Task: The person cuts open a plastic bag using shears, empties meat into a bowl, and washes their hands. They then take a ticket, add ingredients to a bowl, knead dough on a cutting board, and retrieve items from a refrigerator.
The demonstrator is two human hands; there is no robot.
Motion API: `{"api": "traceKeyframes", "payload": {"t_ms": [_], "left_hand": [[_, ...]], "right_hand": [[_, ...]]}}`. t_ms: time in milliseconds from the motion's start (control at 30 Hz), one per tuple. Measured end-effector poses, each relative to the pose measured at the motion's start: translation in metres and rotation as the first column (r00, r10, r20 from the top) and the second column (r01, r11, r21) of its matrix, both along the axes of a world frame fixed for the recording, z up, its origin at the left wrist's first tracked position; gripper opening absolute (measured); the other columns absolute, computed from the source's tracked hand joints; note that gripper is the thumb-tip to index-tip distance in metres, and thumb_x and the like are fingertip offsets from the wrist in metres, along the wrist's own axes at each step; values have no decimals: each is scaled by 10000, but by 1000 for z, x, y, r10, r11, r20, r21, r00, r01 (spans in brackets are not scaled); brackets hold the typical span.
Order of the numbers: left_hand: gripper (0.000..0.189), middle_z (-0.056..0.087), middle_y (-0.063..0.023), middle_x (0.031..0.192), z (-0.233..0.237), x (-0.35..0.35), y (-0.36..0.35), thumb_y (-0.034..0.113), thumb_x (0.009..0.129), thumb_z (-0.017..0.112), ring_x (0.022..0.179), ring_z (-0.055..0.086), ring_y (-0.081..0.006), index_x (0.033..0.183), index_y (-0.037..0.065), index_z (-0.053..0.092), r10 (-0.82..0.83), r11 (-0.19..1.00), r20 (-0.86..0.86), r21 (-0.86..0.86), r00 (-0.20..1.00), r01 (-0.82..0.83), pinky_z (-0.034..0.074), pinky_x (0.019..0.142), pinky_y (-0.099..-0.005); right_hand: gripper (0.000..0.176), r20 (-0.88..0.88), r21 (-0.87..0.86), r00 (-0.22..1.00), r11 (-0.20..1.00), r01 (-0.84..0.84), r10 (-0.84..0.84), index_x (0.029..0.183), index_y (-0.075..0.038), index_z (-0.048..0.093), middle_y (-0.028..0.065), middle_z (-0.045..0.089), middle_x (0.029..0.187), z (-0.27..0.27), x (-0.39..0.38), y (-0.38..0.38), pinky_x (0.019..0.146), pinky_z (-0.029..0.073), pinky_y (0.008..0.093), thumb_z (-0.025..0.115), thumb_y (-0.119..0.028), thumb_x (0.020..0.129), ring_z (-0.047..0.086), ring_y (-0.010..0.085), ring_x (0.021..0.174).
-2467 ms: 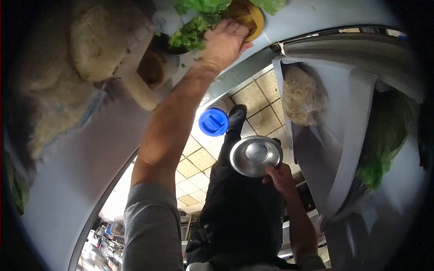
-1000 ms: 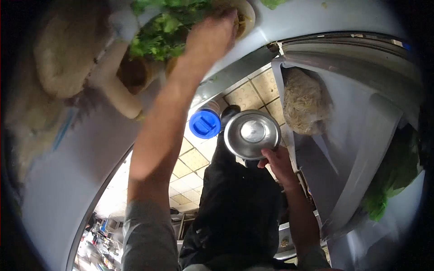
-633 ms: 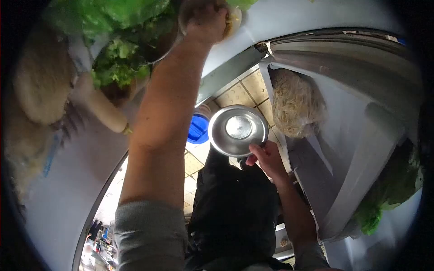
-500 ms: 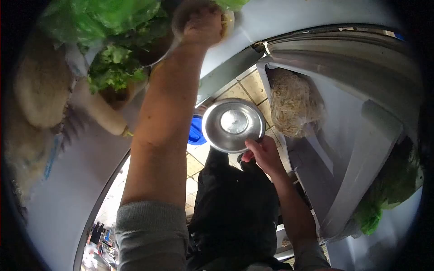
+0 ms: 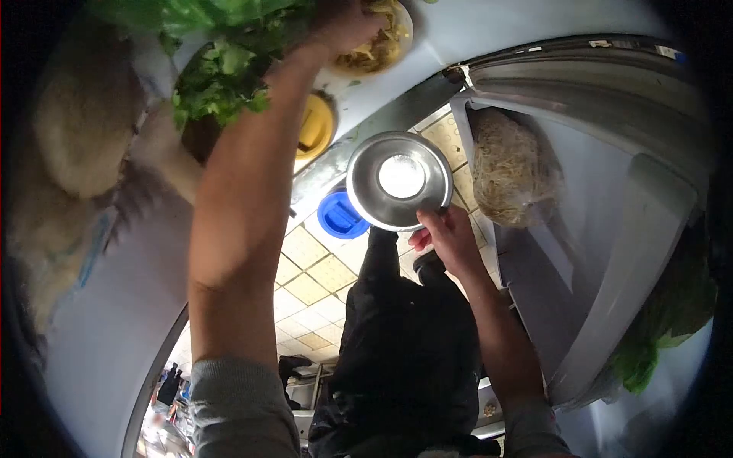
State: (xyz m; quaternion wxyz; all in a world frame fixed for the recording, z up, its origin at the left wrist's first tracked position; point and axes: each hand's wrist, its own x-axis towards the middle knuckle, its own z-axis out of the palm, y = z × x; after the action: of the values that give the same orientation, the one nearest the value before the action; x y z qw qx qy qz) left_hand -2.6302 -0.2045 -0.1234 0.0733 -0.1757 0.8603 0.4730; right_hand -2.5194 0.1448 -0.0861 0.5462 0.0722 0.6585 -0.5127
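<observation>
My right hand (image 5: pixel 452 238) grips the near rim of a shiny metal bowl (image 5: pixel 365 182), its thumb over the edge. The bowl is tilted and a bright glare fills its bottom. At the top, my left hand (image 5: pixel 347 29) reaches to a round container (image 5: pixel 409 30) of yellowish strips (image 5: pixel 372 56). Its fingers are curled in at the strips; what they hold is hidden, and the frame edge cuts off part of the hand. Leafy greens (image 5: pixel 221 80) hang beside my left forearm, partly in a green plastic bag (image 5: pixel 179 14).
A yellow round lid (image 5: pixel 314 126) lies beside my left forearm. A blue lid (image 5: pixel 341 215) shows below the bowl, over the tiled floor (image 5: pixel 309 267). On the right, the open fridge door (image 5: pixel 611 282) holds a bag of pale strands (image 5: pixel 513 172). Pale, blurred produce (image 5: pixel 84 137) lies left.
My left hand has shifted at the container, whose yellowish strips now show more. The bowl in my right hand has risen slightly in view. The yellow lid has come into view.
</observation>
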Motion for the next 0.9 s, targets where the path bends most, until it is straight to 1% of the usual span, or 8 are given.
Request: {"api": "traceKeyframes", "payload": {"t_ms": [100,167,233,267,333,467,600,900], "left_hand": [[303,667,-16,982,8,12,0,338,943,716,838,598,-128,1082,78,648,-91,751,-294,607,951,259,494,743,-305],[486,746,-146,1068,82,42,38,301,866,738,987,725,-221,1281,66,644,221,975,1,-8,975,-221,564,860,-347],[449,758,-133,1013,108,71,64,224,851,739,938,732,-197,1252,41,655,237,953,106,168,966,-252,572,803,-333],[386,762,-133,971,103,87,81,145,850,713,916,742,-211,1211,18,665,162,987,-183,37,970,-158,583,777,-330],[479,731,-167,1008,84,111,111,166,794,793,952,737,-276,1225,21,641,73,986,-241,-127,968,-106,598,842,-384],[585,599,-181,1272,76,125,144,179,797,812,1093,670,-381,1330,98,586,-73,987,230,-124,970,104,592,893,-464],[591,552,-198,1353,82,144,148,120,842,760,1163,641,-387,1386,118,532,-151,947,57,-277,987,161,581,952,-475],[542,602,-187,1337,101,161,144,33,872,677,1094,690,-345,1389,135,550,-152,912,106,-368,983,181,615,887,-437]], "right_hand": [[323,-11,9,1000,1000,-16,16,1018,66,650,134,711,699,1,-7,-7,571,579,282,589,-248,982,708,162,598],[331,-12,-17,1000,1000,9,-9,1028,75,640,144,714,711,-1,-9,-7,569,591,286,591,-250,992,719,171,615],[278,12,5,1000,1000,23,-23,1056,59,617,130,699,774,4,-13,-12,570,585,295,603,-211,991,714,176,638],[235,38,29,999,999,34,-35,1083,42,595,117,684,837,7,-15,-15,571,580,304,615,-173,989,708,181,661],[235,43,16,997,998,64,-65,1088,41,594,115,683,836,7,-17,-18,571,580,307,615,-172,989,707,183,658],[230,48,21,995,996,88,-89,1093,41,595,110,678,832,7,-23,-22,570,582,315,612,-161,986,702,188,648],[222,30,-32,997,997,71,-70,1084,43,596,114,678,830,-2,-20,-18,571,584,312,606,-154,984,702,191,643],[398,-40,-81,999,996,-29,26,1065,58,621,134,712,706,3,-13,-21,571,590,273,593,-337,1019,720,154,621]]}}
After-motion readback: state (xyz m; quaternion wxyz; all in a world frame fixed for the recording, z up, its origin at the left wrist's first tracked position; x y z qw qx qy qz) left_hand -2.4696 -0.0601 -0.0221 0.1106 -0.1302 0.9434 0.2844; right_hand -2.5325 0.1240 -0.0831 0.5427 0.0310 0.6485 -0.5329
